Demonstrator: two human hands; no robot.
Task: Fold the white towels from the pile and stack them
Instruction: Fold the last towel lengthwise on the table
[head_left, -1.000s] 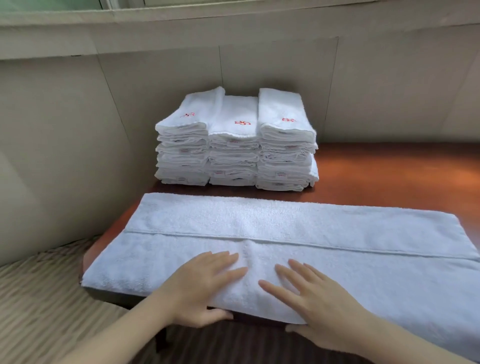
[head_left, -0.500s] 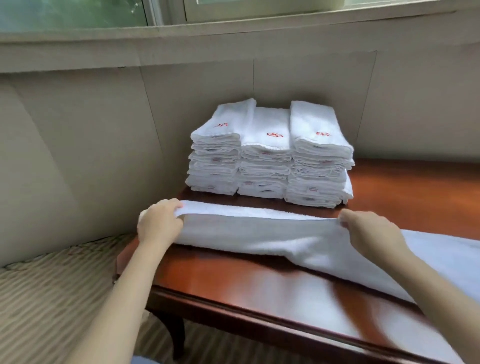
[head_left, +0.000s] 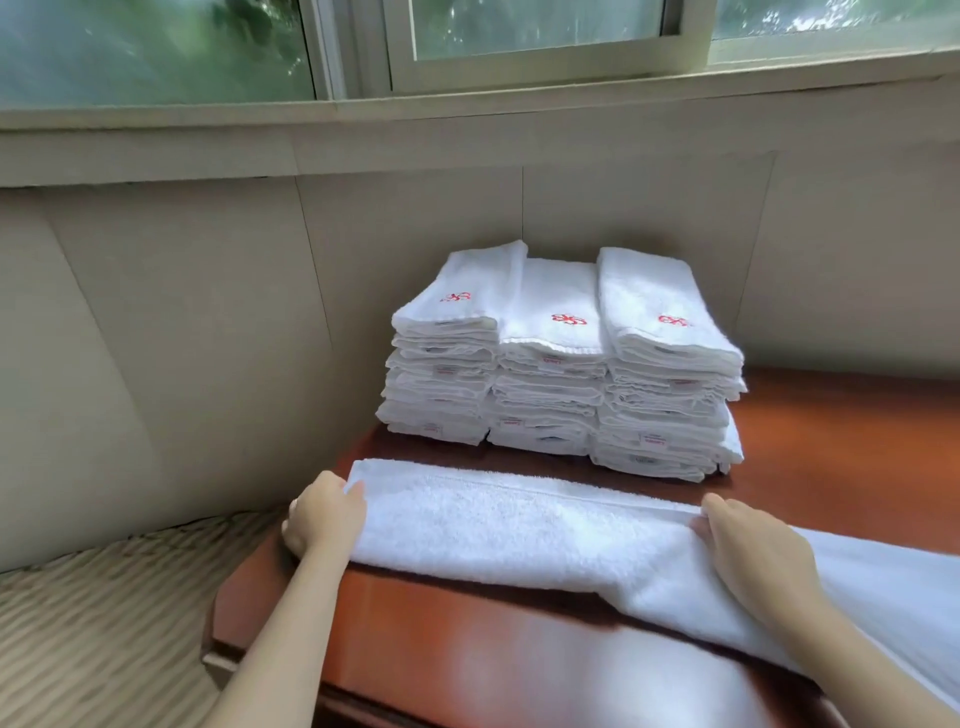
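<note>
Gripping the left end of the towel (head_left: 509, 525) with curled fingers of the left hand (head_left: 323, 517), lower left of centre. Pinching the doubled far edge with the right hand (head_left: 748, 556), lower right, fingers bent over the hem. Stretched lengthwise across the table (head_left: 519, 660), just in front of 3 folded stacks (head_left: 561, 358). Best to line up both long edges, lay flat, then smooth outward before folding crosswise. Cut off at lower right: the towel's other end. Fingertips mostly buried in cloth.

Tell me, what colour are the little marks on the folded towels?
Red marks on white towels; the head view shows them.
</note>
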